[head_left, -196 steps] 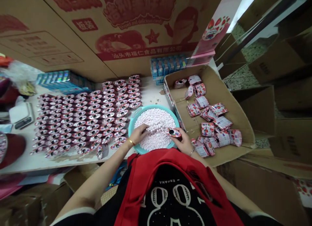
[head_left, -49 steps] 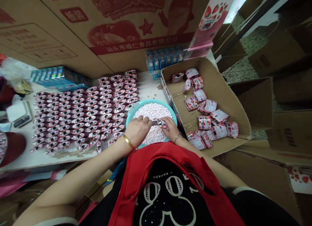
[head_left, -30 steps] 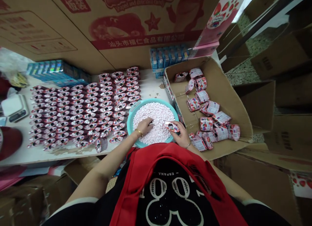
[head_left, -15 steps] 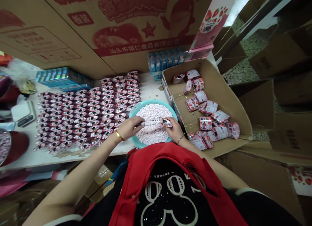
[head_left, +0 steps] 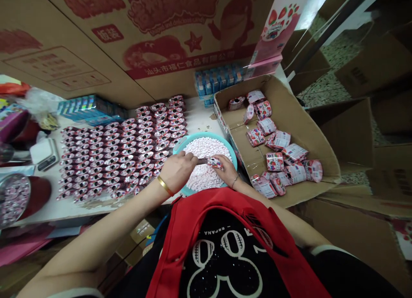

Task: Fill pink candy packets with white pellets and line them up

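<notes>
A turquoise basin [head_left: 234,154] full of small pale pink candies [head_left: 206,180] sits in front of me. Over it, the fingers of my right hand [head_left: 228,171] are closed around a small printed candy container [head_left: 215,162], lying sideways with its mouth toward the left. My left hand [head_left: 180,169] grips a small scoop-like tool [head_left: 202,161], mostly hidden by the fingers; its narrow end is at the container's mouth. Whether candies are on it I cannot tell. To the left stand rows of similar containers [head_left: 120,154], upright with dark openings on top.
A cardboard tray [head_left: 309,130] with several pink strawberry packs [head_left: 275,161] stands right of the basin. Blue boxes [head_left: 92,109] line the back before a large carton [head_left: 167,53]. At left are a white scale [head_left: 43,152] and a red pot [head_left: 38,195] of wrapped pieces.
My left hand has lifted from the candies and moved right, bringing the tool to the container's mouth. The container has turned onto its side in my right hand. The view has shifted slightly left.
</notes>
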The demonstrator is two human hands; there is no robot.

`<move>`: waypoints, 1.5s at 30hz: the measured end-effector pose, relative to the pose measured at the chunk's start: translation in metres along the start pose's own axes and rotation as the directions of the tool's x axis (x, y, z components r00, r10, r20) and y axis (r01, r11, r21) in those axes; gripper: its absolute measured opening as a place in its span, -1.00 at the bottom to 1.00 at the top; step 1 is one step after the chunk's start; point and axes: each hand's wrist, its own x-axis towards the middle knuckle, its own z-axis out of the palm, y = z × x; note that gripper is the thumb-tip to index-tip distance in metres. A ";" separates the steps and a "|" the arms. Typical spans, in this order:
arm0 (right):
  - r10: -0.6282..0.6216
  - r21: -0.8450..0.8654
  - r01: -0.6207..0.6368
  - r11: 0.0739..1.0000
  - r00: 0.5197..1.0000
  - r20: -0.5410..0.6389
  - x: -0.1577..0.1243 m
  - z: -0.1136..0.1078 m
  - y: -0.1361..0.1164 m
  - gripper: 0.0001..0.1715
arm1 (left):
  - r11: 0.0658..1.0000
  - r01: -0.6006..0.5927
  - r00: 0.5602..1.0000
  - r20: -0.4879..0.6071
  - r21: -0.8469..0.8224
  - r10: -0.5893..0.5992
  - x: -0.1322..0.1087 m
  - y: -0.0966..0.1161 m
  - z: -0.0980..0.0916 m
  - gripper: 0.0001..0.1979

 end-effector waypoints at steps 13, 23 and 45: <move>0.085 0.197 -0.094 0.976 0.995 0.054 0.020 0.025 -0.032 -0.60 | 0.833 -0.163 0.974 -0.223 -0.529 0.048 0.015 -0.035 0.083 -0.67; -0.090 -0.204 0.008 0.979 0.914 -0.395 0.088 -0.051 -0.032 -0.63 | 0.875 0.123 0.872 -0.369 -0.469 -0.321 0.164 -0.159 0.078 -0.67; 0.367 0.176 -0.324 0.929 0.766 -0.528 0.162 -0.146 0.116 -0.40 | 0.852 0.052 0.970 -0.176 -0.521 -0.167 0.059 -0.139 0.123 -0.64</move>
